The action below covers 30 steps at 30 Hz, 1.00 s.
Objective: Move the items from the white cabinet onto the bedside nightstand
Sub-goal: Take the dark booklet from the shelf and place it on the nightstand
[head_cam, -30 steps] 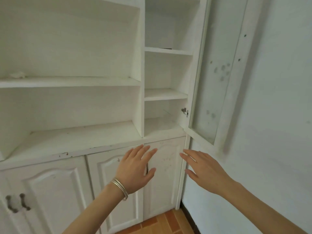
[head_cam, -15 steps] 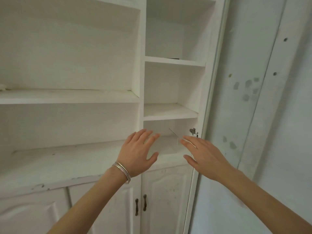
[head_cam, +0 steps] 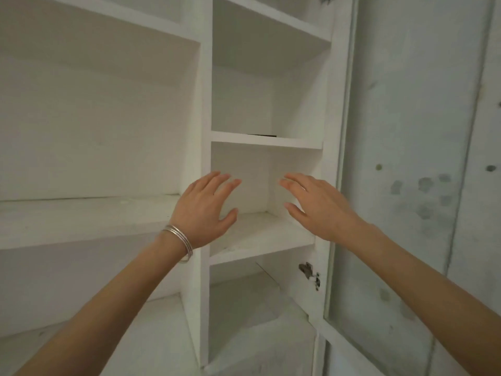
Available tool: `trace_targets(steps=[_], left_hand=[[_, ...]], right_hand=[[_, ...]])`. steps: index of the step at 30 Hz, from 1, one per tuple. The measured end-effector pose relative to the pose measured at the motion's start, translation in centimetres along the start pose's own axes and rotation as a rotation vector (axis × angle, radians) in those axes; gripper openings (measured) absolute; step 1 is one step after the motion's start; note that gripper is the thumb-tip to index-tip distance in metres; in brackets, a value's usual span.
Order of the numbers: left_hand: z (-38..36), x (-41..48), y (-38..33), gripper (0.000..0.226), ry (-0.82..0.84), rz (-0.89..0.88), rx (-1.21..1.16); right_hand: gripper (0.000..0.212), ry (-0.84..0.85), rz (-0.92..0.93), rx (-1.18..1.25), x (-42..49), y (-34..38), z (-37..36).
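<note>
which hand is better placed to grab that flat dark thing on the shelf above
Right, probably. The dark item lies on the narrow column's shelf above both open, empty hands, and the right hand is raised nearly below it. The left hand sits further left by the divider.

Both hands, left hand (head_cam: 204,207) and right hand (head_cam: 320,204), reach spread-fingered and empty toward the white cabinet (head_cam: 206,109) shelves.

White cabinet (head_cam: 206,109) w/ open shelves is standing in front of me. A thin dark flat item (head_cam: 261,135) is lying on a narrow right-hand shelf, only its edge showing.
</note>
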<state>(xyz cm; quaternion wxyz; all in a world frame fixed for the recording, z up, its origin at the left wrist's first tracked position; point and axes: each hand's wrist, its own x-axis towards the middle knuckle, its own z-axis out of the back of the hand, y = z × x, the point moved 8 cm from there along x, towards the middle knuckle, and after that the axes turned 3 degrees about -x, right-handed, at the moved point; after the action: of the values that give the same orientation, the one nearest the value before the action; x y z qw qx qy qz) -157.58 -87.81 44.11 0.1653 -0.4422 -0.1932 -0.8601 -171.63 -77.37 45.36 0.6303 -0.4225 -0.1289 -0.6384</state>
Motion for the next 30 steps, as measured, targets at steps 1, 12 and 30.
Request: trace_targets(steps=[1,12,30], left_hand=[[-0.3,1.2,0.9,0.06,-0.02,0.01,0.0],[-4.2,12.2,6.7,0.064,-0.09,-0.085,0.184],[-5.1,13.4,7.2,0.063,-0.247,-0.163,0.343]], right_hand=[[0.046,0.014,-0.002,-0.015,1.2,-0.8,-0.4],[0.042,-0.043,-0.105,0.062,12.0,-9.4,-4.3],[0.035,-0.018,0.07,0.486,19.8,-13.0,-9.3]])
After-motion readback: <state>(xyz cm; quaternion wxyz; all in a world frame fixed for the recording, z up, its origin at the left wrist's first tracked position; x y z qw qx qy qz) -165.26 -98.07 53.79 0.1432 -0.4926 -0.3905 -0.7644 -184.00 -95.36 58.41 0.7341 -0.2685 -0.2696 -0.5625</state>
